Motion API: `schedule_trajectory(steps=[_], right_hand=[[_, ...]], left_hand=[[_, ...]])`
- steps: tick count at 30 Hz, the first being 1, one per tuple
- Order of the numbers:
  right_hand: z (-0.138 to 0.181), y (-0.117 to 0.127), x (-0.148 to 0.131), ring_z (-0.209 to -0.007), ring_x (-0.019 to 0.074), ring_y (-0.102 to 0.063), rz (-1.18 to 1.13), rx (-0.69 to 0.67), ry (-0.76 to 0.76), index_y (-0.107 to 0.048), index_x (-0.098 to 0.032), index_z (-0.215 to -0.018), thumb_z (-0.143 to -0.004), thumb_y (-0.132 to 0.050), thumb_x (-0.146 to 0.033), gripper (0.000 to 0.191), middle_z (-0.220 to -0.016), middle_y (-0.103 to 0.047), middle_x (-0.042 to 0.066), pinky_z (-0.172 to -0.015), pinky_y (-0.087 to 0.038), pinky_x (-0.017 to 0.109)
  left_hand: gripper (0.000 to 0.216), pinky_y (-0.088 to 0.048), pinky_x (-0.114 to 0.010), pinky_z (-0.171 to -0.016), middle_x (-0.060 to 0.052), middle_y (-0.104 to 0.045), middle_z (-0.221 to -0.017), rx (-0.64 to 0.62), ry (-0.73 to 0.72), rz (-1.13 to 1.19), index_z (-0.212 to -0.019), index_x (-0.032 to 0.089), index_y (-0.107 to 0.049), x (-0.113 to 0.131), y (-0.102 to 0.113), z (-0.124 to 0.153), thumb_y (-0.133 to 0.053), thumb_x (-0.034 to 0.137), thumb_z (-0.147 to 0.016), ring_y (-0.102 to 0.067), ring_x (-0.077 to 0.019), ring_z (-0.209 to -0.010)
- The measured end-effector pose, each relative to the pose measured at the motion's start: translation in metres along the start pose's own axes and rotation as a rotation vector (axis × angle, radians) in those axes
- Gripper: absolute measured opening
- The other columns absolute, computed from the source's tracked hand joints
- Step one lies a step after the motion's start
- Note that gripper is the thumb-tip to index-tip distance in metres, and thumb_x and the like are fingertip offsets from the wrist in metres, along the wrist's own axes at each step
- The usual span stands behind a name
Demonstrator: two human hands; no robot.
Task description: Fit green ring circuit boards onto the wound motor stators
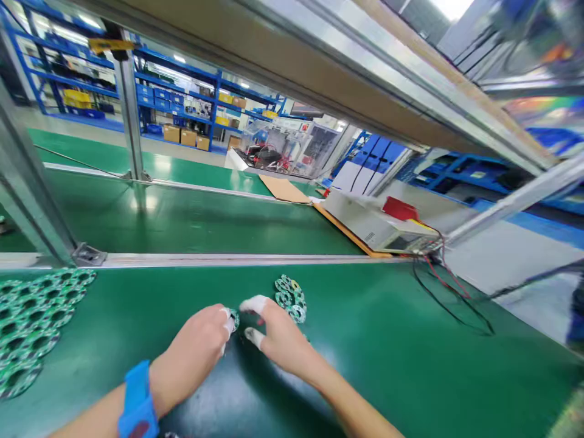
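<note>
My left hand, with a blue wrist strap and white finger cots, pinches a small round green circuit board just above the green table mat. My right hand, also in finger cots, is right beside it, thumb and forefinger apart and reaching toward that same board. Just beyond my right fingers lies a small cluster of several round green boards.
A large panel of several ring-shaped green boards lies at the left edge. An aluminium rail crosses behind the mat, with a frame post at left. At right stand a beige instrument and red and black cables.
</note>
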State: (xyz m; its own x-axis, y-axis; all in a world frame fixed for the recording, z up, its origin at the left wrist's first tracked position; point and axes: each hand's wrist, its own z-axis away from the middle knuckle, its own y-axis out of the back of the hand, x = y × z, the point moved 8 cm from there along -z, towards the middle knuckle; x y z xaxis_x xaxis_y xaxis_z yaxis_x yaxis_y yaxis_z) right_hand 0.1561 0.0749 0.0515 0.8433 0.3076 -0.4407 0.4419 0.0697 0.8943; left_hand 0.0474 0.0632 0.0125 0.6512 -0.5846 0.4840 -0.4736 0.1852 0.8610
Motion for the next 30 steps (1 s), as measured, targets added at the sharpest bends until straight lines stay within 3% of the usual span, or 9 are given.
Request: schedule_trajectory(steps=[5,8,12,15,18,21,23,27,30], right_hand=[[0.041,-0.054,-0.036,-0.057,0.0087,-0.052,-0.263,-0.778,0.436,-0.070,-0.018,-0.079,-0.061,-0.062,0.001,0.027,-0.063,-0.059,-0.006,-0.055,-0.038,0.014],[0.057,-0.075,-0.046,-0.058,0.0084,-0.051,-0.317,-0.888,0.606,-0.068,-0.015,-0.087,-0.056,-0.062,0.003,0.036,-0.066,-0.055,-0.006,-0.056,-0.040,0.012],[0.059,-0.086,-0.046,-0.065,0.0093,-0.052,-0.303,-0.793,0.698,-0.066,-0.015,-0.077,-0.057,-0.061,0.004,0.027,-0.069,-0.057,-0.004,-0.062,-0.040,0.013],[0.046,-0.074,-0.038,-0.063,0.0090,-0.051,-0.387,-0.677,0.646,-0.068,-0.017,-0.080,-0.060,-0.063,0.003,0.029,-0.068,-0.056,-0.005,-0.061,-0.040,0.014],[0.014,-0.056,-0.013,-0.062,0.0099,-0.050,-0.481,-0.428,0.362,-0.069,-0.021,-0.089,-0.060,-0.071,-0.005,0.033,-0.071,-0.057,-0.005,-0.059,-0.041,0.017],[-0.006,-0.048,0.019,-0.062,0.0114,-0.053,-0.505,-0.184,0.022,-0.065,-0.018,-0.091,-0.060,-0.072,-0.005,0.034,-0.070,-0.059,-0.003,-0.058,-0.042,0.019],[-0.008,-0.050,0.026,-0.060,0.0118,-0.054,-0.475,-0.125,-0.065,-0.063,-0.017,-0.091,-0.063,-0.069,-0.006,0.030,-0.065,-0.058,-0.004,-0.058,-0.042,0.020],[-0.003,-0.039,0.017,-0.066,0.0150,-0.054,-0.229,0.039,0.022,-0.058,-0.018,-0.098,-0.063,-0.071,-0.010,0.039,-0.078,-0.060,0.001,-0.060,-0.044,0.024],[0.004,-0.026,-0.008,-0.076,0.0175,-0.053,-0.035,0.153,0.348,-0.059,-0.022,-0.102,-0.074,-0.063,-0.012,0.030,-0.088,-0.061,0.004,-0.061,-0.042,0.026]], left_hand=[[0.024,-0.047,-0.028,-0.081,-0.006,-0.059,-0.098,0.057,0.102,0.139,-0.099,0.017,-0.060,-0.016,0.010,-0.020,-0.059,0.020,-0.075,-0.056,-0.0184,-0.087],[0.008,-0.045,-0.026,-0.078,-0.003,-0.058,-0.085,0.280,0.217,0.075,-0.083,0.016,-0.060,-0.069,0.052,-0.049,-0.057,0.020,-0.077,-0.056,-0.0173,-0.082],[0.028,-0.038,-0.045,-0.090,-0.015,-0.053,-0.097,0.468,0.411,0.016,-0.101,0.000,-0.055,-0.148,0.105,-0.071,-0.044,0.019,-0.084,-0.050,-0.0317,-0.102],[0.042,-0.032,-0.052,-0.095,-0.022,-0.049,-0.108,0.497,0.448,0.008,-0.113,-0.006,-0.048,-0.166,0.110,-0.066,-0.050,0.020,-0.080,-0.041,-0.0389,-0.113],[0.050,-0.038,-0.041,-0.096,-0.015,-0.054,-0.111,0.408,0.395,0.075,-0.118,0.004,-0.049,-0.141,0.080,-0.052,-0.057,0.016,-0.071,-0.048,-0.0295,-0.109],[0.057,-0.048,-0.032,-0.083,-0.006,-0.062,-0.099,-0.004,0.262,0.406,-0.116,0.012,-0.054,-0.091,0.018,-0.036,-0.057,0.006,-0.059,-0.059,-0.0198,-0.088],[0.068,-0.046,-0.032,-0.087,-0.006,-0.060,-0.111,-0.142,0.192,0.560,-0.122,0.016,-0.050,-0.058,-0.004,-0.022,-0.058,0.004,-0.055,-0.057,-0.0200,-0.095],[0.065,-0.042,-0.032,-0.091,-0.006,-0.058,-0.115,-0.080,0.142,0.614,-0.123,0.018,-0.048,-0.032,-0.006,-0.012,-0.062,0.010,-0.060,-0.054,-0.0210,-0.100],[0.049,-0.042,-0.029,-0.087,-0.003,-0.061,-0.108,-0.053,0.050,0.573,-0.114,0.019,-0.055,-0.026,-0.002,-0.015,-0.057,0.009,-0.066,-0.055,-0.0190,-0.096]])
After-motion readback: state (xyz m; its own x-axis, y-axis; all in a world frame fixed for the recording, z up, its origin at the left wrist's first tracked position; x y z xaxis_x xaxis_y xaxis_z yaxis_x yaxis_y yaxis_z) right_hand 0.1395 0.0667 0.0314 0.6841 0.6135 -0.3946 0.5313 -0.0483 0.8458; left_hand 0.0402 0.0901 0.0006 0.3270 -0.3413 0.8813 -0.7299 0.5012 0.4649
